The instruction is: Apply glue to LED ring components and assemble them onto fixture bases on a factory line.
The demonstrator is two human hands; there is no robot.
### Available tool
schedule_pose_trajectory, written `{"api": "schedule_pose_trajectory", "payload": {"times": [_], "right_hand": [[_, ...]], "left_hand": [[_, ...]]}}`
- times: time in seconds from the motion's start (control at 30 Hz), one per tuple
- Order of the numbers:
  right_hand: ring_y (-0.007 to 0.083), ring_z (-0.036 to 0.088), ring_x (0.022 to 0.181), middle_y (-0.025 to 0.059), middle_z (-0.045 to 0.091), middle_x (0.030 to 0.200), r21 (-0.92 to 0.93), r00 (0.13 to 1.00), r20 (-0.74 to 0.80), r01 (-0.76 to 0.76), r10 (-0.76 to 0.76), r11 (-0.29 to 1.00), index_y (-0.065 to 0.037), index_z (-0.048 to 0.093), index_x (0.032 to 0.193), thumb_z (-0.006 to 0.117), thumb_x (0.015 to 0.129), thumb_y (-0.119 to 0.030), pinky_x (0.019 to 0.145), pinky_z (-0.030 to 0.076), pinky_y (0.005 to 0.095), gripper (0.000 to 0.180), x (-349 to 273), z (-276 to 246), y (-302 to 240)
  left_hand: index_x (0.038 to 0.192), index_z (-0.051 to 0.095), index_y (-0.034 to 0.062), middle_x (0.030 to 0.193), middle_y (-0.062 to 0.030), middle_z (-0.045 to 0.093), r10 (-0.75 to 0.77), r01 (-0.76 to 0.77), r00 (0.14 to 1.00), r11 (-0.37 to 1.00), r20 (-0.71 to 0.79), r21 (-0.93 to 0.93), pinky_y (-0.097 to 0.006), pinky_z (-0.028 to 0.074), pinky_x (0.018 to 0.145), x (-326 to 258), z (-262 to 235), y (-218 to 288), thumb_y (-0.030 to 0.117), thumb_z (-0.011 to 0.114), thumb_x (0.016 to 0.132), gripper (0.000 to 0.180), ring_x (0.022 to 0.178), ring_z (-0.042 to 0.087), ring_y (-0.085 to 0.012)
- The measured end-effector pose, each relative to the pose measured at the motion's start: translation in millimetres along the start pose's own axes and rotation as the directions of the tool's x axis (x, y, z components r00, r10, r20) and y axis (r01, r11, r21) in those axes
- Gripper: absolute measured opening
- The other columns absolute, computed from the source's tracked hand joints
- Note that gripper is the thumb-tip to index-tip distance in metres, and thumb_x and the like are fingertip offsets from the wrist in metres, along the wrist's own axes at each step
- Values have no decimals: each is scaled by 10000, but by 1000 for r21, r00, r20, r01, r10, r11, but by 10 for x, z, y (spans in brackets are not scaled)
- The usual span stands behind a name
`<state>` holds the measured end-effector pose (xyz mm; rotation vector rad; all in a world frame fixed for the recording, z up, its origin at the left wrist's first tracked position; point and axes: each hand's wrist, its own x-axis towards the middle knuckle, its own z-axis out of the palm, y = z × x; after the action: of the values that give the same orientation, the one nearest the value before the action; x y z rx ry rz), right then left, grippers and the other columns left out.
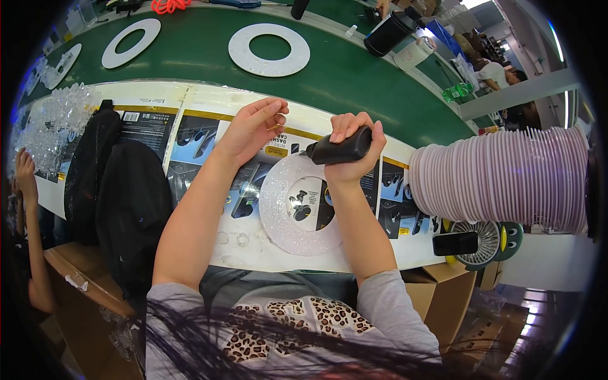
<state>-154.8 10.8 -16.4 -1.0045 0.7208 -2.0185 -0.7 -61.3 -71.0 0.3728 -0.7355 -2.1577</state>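
Observation:
My right hand (349,172) is wrapped round a black squeeze bottle (342,149), tipped on its side with its nozzle pointing left. The nozzle is over the upper edge of a white glittery flat ring (277,212), which lies on the printed sheets in front of me. To the left of the bottle, above the sheets, is my left hand (253,132). Its fingers are curled in and the fingertips pressed together; whatever they may hold is too small to name.
A long stack of pale pink rings (500,180) lies at the right, beside a phone (455,243) and a small fan (481,244). More white rings (235,56) lie on the green belt (196,54). Black mesh bags (130,209) and clear plastic pieces (60,126) are at left, near another person's hand (25,174).

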Motion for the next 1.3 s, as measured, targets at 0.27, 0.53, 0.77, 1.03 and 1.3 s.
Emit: {"api": "schedule_pose_trajectory", "payload": {"times": [0.27, 0.53, 0.77, 1.03, 1.3], "right_hand": [[123, 362, 481, 30, 380, 495, -22, 1000, -1, -5, 5, 1000, -85, 376, 606, 299, 892, -377, 591, 301, 263, 416, 5, -9, -3], [132, 381, 522, 35, 409, 520, -53, 998, -63, -9, 6, 999, -90, 377, 624, 300, 889, -379, 654, 309, 279, 399, 29, -7, -54], [134, 384, 537, 32, 417, 532, -10, 999, -42, 0, 0, 1000, -96, 382, 633, 297, 888, -376, 696, 309, 288, 388, 12, 32, -133], [140, 379, 539, 35, 408, 528, 36, 995, 59, -81, 79, 996, -93, 375, 629, 275, 899, -378, 719, 335, 301, 405, -174, 256, -214], [132, 359, 501, 37, 387, 478, 109, 971, 156, -199, 181, 974, -85, 369, 597, 268, 906, -382, 639, 311, 286, 440, -307, 349, -70]], "left_hand": [[1032, 593, 34, 903, -9, 590, -1, 1, 1000, 1000, 1, -2, -248, 448, 732, 3, -19, -11, 173, 569, 889, 200, 792, 549, -86], [1042, 582, 16, 905, -14, 579, -3, 3, 1000, 1000, 0, 10, -252, 447, 742, 1, 10, 18, 200, 537, 906, 233, 801, 541, -87], [1060, 568, -6, 913, -21, 567, -19, 19, 1000, 1000, -14, 6, -251, 448, 742, 2, -23, 18, 230, 511, 918, 281, 801, 532, -91], [971, 587, 56, 887, 1, 572, 11, -10, 1000, 997, -15, 77, -241, 435, 735, -19, 27, 11, 184, 606, 867, 166, 784, 535, -78], [913, 588, 68, 866, 6, 572, 12, -11, 1000, 996, -9, 92, -246, 427, 738, -6, 37, 9, 195, 606, 868, 136, 788, 531, -74]]}}
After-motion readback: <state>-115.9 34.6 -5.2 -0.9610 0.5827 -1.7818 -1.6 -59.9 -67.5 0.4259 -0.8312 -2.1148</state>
